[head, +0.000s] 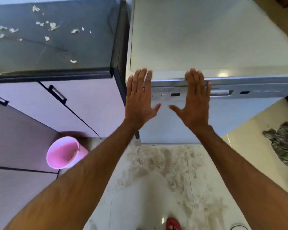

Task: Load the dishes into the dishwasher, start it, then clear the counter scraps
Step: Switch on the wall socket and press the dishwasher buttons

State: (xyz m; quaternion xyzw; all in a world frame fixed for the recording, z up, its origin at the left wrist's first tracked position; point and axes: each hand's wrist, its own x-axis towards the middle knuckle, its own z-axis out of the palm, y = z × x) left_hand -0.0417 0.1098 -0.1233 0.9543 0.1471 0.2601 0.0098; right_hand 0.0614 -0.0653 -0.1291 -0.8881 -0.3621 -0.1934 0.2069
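Two hands | left hand (140,100) and right hand (196,100) are lying flat, fingers (140,78) straight, against dishwasher (206,39) front, beside right edge of worktop (56,52) | door (166,127) likely feeling stiff, slick; gripping best at recessed handle (221,92) | scraps (52,25) are sitting on worktop

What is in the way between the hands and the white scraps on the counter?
Nothing visible. The left hand and right hand are spread flat at the dishwasher door; the scraps lie left of them on the dark counter, with only bare countertop between.

Dishwasher (206,39) top free, scraps (52,25) scattered on counter (56,52), pink bin (63,154) and rag (283,141) on floor (140,205)
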